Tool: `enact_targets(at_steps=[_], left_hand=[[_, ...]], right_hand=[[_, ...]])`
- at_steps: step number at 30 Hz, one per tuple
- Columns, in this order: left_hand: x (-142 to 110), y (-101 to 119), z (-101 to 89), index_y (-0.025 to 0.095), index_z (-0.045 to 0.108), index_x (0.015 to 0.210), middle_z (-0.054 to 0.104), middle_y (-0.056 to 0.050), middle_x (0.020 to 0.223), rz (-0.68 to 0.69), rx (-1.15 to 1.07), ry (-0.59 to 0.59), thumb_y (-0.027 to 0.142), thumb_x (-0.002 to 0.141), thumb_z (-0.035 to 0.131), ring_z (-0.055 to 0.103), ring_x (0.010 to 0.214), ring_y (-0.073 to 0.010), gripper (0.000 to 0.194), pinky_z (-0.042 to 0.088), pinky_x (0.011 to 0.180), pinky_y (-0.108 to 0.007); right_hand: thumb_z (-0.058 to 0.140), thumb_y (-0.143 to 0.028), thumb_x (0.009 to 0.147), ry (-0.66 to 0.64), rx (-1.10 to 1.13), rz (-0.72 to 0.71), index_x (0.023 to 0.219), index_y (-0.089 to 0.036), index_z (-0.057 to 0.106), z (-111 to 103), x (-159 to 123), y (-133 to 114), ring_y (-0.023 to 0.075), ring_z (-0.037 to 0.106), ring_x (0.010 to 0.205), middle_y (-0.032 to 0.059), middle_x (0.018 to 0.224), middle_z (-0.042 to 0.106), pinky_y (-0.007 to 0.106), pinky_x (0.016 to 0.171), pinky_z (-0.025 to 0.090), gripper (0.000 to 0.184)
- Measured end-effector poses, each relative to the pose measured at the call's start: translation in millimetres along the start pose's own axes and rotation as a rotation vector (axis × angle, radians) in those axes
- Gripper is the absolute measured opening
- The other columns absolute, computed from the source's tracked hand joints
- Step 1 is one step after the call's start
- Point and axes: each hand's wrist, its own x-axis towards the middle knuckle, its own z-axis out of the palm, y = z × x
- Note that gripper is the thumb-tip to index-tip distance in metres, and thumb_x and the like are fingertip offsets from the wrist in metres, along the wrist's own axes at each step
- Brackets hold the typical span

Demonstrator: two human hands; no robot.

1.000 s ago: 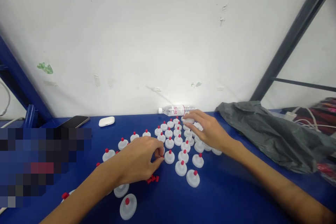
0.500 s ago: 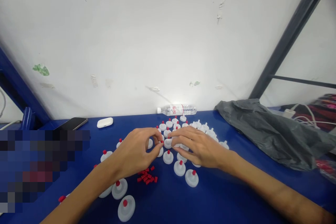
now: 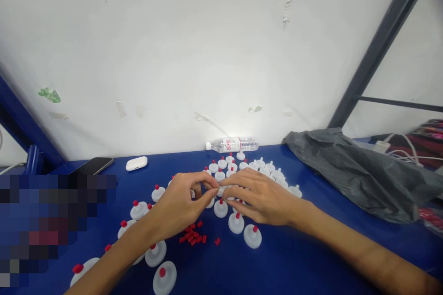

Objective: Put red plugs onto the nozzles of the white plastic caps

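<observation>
My left hand (image 3: 188, 196) is closed in a pinch, its fingertips meeting beside my right fingertips; what they hold, if anything, is hidden. My right hand (image 3: 258, 193), palm down, has its fingers curved around a white plastic disc with a nozzle (image 3: 222, 191), mostly covered by the fingers. Below my left hand lies a small pile of red caps (image 3: 191, 235). One loose red cap (image 3: 217, 241) lies just right of the pile. Around both hands stand several white discs with red caps on their nozzles, such as a capped disc (image 3: 220, 209) in front.
Uncapped white discs (image 3: 278, 174) cluster behind my right hand. A clear plastic bottle (image 3: 231, 144) lies by the wall. On the left are a white earphone case (image 3: 136, 163) and a phone (image 3: 93, 166); a dark grey plastic bag (image 3: 356, 173) spreads on the right.
The red cap at my left fingertips no longer shows there, and a loose red cap now lies right of the pile. My left fingertips have moved slightly right, closer to my right hand.
</observation>
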Motion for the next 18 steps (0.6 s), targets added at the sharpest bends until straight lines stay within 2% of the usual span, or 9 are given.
enact_targets(at_steps=[2,5,7,10,14,18], left_hand=[[0.1,-2.6,-4.1,0.027,0.077,0.095,0.058,0.007,0.061,-0.003,0.039,-0.043,0.050,0.098,0.061,0.041,0.052,-0.0124,0.029,0.032,0.051,-0.028],[-2.8,-10.2,-7.5,0.029,0.079,0.088,0.068,0.006,0.072,-0.009,0.107,-0.146,0.049,0.092,0.073,0.053,0.062,-0.0144,0.021,0.040,0.060,-0.029],[-6.1,-15.7,-4.1,0.031,0.080,0.090,0.075,0.004,0.084,-0.008,0.141,-0.204,0.048,0.084,0.084,0.063,0.075,-0.0175,0.019,0.044,0.069,-0.031],[-10.4,-20.6,9.3,0.035,0.083,0.097,0.079,0.004,0.095,0.025,0.148,-0.301,0.050,0.076,0.093,0.068,0.087,-0.0202,0.027,0.048,0.078,-0.033],[-13.5,-24.5,29.9,0.044,0.085,0.101,0.079,0.007,0.098,0.099,0.122,-0.411,0.045,0.079,0.094,0.069,0.083,-0.0167,0.024,0.048,0.075,-0.031],[-12.8,-31.2,39.2,0.040,0.085,0.093,0.078,0.006,0.099,0.151,0.116,-0.413,0.035,0.087,0.089,0.068,0.077,-0.0150,0.009,0.047,0.071,-0.032]], right_hand=[[0.057,-0.022,0.112,0.001,-0.026,0.025,0.119,-0.017,0.066,-2.7,0.0,0.8,0.0217,0.076,0.105,0.0093,0.121,0.079,0.041,0.092,0.061,0.013],[0.056,-0.022,0.112,0.035,-0.061,0.045,0.117,-0.018,0.065,-7.9,-0.1,1.8,0.0218,0.076,0.103,0.0090,0.120,0.080,0.040,0.091,0.060,0.012],[0.055,-0.022,0.112,0.056,-0.075,0.066,0.115,-0.019,0.065,-10.4,-0.3,2.2,0.0220,0.076,0.104,0.0085,0.119,0.080,0.040,0.093,0.060,0.011],[0.054,-0.022,0.112,0.051,-0.085,0.099,0.114,-0.020,0.066,-11.4,-0.9,3.0,0.0213,0.075,0.103,0.0068,0.118,0.080,0.040,0.097,0.058,0.012],[0.054,-0.024,0.112,0.057,-0.095,0.067,0.113,-0.020,0.067,-9.7,-1.7,4.1,0.0214,0.076,0.102,0.0068,0.116,0.080,0.040,0.095,0.059,0.013],[0.054,-0.025,0.112,0.057,-0.083,0.065,0.115,-0.021,0.066,-9.8,-1.8,3.2,0.0209,0.076,0.103,0.0069,0.117,0.080,0.040,0.095,0.060,0.013]])
